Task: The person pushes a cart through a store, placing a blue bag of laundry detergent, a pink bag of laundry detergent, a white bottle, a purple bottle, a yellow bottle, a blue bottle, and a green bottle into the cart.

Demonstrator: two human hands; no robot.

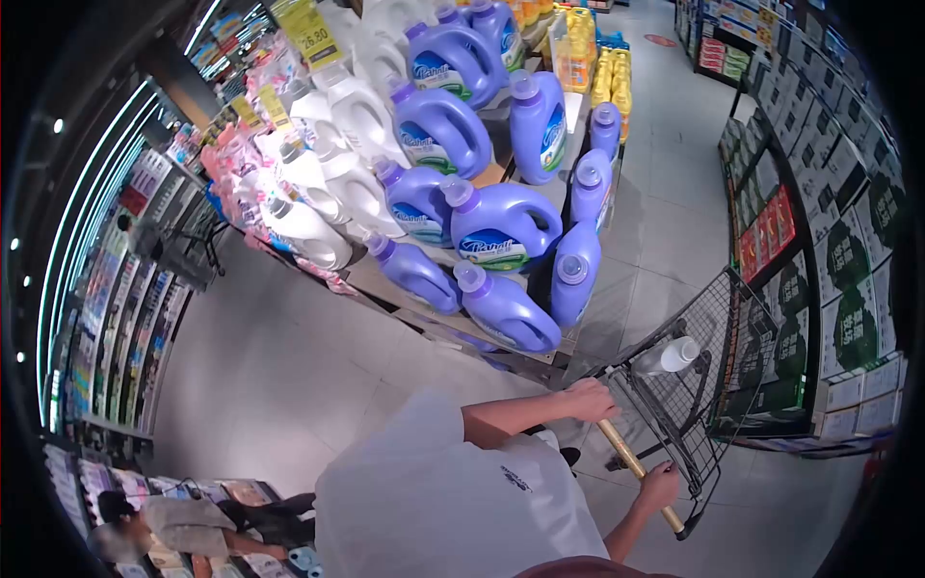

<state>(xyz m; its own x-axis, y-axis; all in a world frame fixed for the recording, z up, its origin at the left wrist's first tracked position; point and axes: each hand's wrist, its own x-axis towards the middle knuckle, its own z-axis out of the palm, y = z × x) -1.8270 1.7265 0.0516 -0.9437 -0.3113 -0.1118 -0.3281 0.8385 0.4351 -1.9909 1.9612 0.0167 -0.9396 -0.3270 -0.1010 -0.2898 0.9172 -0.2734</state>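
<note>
My left hand (589, 399) is wrapped round one end of the cart's tan handle bar (621, 448). Closer to the bar's other end, my right hand (660, 486) grips it too. The black wire shopping cart (713, 356) extends away from the handle toward the right-hand shelves. Inside it lies a whitish bottle (669, 356), tilted on its side. Beside my left hand stands a display of purple detergent jugs (504, 226) with blue labels and clear caps. White jugs (356, 120) stand behind and left of them.
Boxed goods (848, 260) fill shelving along the right. Yellow bottles (617, 82) sit at the display's far end, and a price sign (306, 31) stands above the white jugs. One person (183, 525) is at the lower-left shelves; another person (159, 252) stands farther off by a cart.
</note>
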